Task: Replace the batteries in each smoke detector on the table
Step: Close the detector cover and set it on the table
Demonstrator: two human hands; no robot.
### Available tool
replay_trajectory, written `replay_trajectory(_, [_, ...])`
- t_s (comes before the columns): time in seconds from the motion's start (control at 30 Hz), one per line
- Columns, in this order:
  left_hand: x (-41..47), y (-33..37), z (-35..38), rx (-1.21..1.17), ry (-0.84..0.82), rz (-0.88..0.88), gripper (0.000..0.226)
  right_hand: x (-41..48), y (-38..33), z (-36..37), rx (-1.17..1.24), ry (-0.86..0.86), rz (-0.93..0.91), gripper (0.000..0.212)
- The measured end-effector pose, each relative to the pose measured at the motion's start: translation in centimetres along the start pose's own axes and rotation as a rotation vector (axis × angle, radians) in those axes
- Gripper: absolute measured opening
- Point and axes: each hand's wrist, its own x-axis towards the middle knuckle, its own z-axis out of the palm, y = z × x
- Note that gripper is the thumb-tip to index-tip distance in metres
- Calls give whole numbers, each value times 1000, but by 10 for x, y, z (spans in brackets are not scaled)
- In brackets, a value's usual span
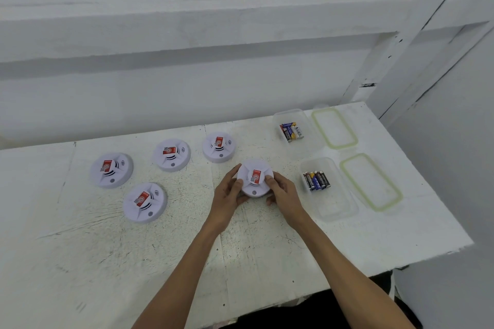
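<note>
Several round white smoke detectors with red stickers lie on the white table (267,248). One smoke detector (254,177) sits right of centre, held from both sides: my left hand (228,191) grips its left edge and my right hand (280,189) grips its right edge. The other detectors lie to the left, the nearest of them at the back (218,147), another (171,154) beside it, and two more at far left (111,169) and front left (145,201). Two clear tubs hold batteries: the far tub (292,131) and the near tub (316,180).
Two green-rimmed lids lie right of the tubs, the far lid (334,127) and the near lid (371,181). A white wall runs behind the table. The table's right edge drops off beyond the lids, and its front edge is near my arms.
</note>
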Motion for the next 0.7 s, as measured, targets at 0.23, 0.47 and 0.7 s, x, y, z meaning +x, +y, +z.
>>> replay_trajectory(0.23, [1,-2,0,-2,9,-4,40,0,0,0,-2,-3,1,28])
replay_trajectory(0.47, [1,-3,-1,-3,4,0,40,0,1,0,-11,-10,-2,29])
replay_trajectory(0.7, [1,-1,0,-8,-4,9,37,0,0,0,-10,-10,-5,29])
